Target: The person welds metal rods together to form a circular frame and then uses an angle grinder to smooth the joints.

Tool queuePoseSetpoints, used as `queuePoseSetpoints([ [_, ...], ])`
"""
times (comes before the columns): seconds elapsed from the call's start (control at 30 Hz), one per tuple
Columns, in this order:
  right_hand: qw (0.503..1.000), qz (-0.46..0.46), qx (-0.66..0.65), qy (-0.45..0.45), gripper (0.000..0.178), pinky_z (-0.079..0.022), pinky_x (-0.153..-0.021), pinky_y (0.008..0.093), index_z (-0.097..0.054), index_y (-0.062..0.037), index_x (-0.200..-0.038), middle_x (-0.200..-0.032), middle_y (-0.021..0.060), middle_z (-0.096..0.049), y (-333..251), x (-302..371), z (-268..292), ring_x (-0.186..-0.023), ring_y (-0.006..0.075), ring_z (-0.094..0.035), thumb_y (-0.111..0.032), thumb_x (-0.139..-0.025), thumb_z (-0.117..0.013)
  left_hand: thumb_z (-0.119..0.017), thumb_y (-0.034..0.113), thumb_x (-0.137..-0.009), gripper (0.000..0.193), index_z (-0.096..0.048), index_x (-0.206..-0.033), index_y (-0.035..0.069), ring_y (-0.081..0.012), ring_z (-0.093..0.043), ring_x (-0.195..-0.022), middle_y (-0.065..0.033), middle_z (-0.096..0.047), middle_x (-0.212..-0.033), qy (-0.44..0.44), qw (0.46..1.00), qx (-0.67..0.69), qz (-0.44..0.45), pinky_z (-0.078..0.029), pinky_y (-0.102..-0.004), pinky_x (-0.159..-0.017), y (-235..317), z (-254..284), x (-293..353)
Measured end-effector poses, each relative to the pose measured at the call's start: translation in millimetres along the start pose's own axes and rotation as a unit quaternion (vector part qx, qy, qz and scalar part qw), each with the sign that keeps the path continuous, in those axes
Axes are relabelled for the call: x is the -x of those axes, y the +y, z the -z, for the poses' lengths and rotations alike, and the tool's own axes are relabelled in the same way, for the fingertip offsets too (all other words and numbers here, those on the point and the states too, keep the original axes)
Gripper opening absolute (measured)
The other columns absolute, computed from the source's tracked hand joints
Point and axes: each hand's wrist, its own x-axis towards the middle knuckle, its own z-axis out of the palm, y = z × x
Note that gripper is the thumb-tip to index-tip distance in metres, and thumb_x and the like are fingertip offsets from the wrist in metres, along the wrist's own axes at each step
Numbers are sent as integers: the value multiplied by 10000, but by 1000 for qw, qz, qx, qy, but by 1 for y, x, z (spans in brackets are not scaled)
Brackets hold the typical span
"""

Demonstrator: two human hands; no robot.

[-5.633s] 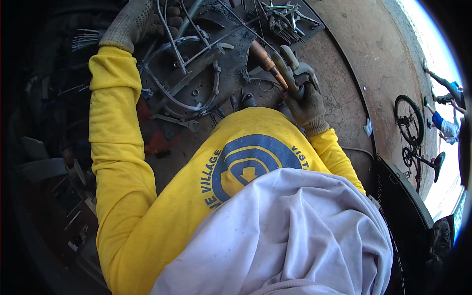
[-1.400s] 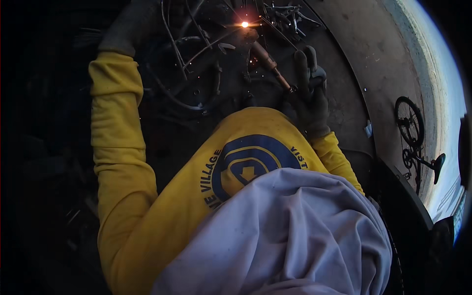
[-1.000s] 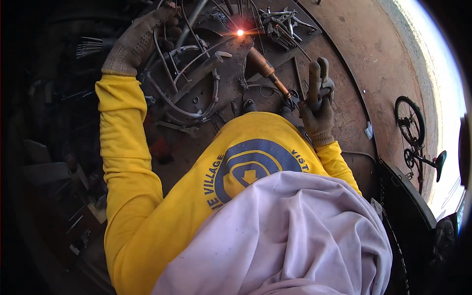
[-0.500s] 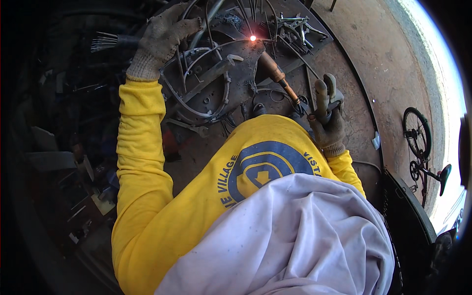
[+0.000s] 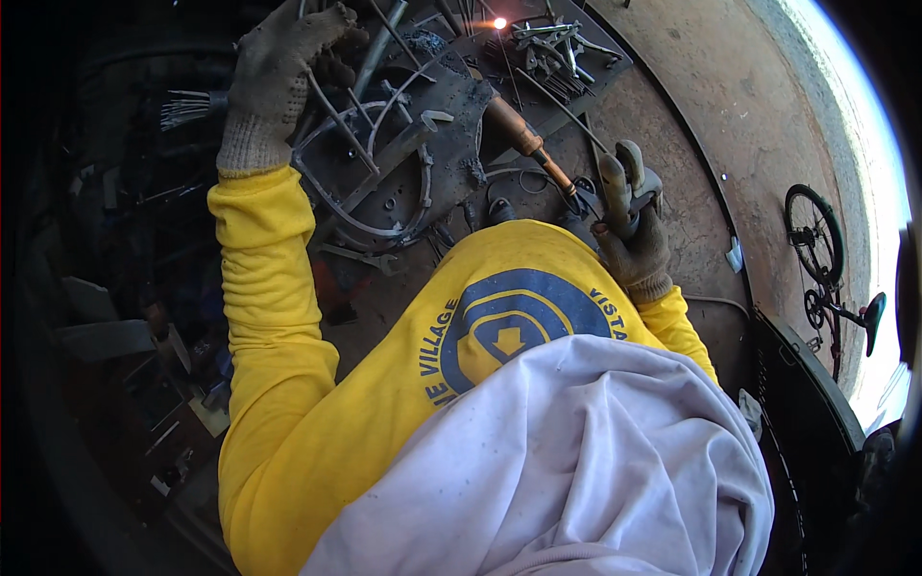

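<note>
My left hand [image 5: 279,72], in a grey knit work glove, is closed around a bent metal rod frame [image 5: 360,144] at the upper left. Its thumb and fingers curl, though the rods partly hide the grip. At the right, my gloved right hand [image 5: 639,240] is closed on a grey-brown electrode holder [image 5: 618,187]. A thin welding rod [image 5: 567,110] slants up and left from the holder. An orange-white glowing spot [image 5: 499,23] burns near the top edge; what feeds it cannot be made out. Below lies a copper-coloured cylinder [image 5: 512,125] with a narrow neck, pointing toward my right hand.
Several metal clamps or pliers [image 5: 557,48] are heaped beside the glow. A wrench [image 5: 360,257] lies on the floor left of my body. A wire brush [image 5: 192,108] juts out by my left hand. A bicycle [image 5: 816,250] stands at the far right, past a black metal panel [image 5: 807,413].
My left hand has moved left and up, and its thumb has curled in. The rod frame has shifted left. The glow is higher in view. My right hand stays closed on the holder.
</note>
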Motion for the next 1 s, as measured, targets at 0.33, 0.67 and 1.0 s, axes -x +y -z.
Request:
queuePoseSetpoints([
  [0.33,959,-121,-221,127,437,-516,-601,276,-525,-8,-1333,-906,45,-633,11,18,1,-672,133,-618,-116,-934,-667,-633,121,-954,498,-525,-1425,-1,-233,-681,-1122,-135,-660,-1262,-66,982,-108,-143,-593,-351,-861,-25,-14,-15],
  [0.67,926,-221,-270,143,422,-532,-575,271,-561,-11,-1300,-902,62,-638,15,-26,25,-669,130,-628,-164,-940,-719,-750,103,-846,692,-462,-1471,39,-296,-594,-1276,-149,-576,-1387,-204,818,-393,-368,-525,-389,-1043,-38,-20,10],
  [1.0,935,-206,-286,-33,445,-572,-683,297,-617,2,-1196,-910,121,-701,-55,-126,-4,-790,180,-710,-276,-891,-785,-772,99,-816,636,-545,-1410,85,-312,-604,-1253,-131,-607,-1333,-223,752,-437,-440,-531,-396,-1034,-54,-37,36],
])
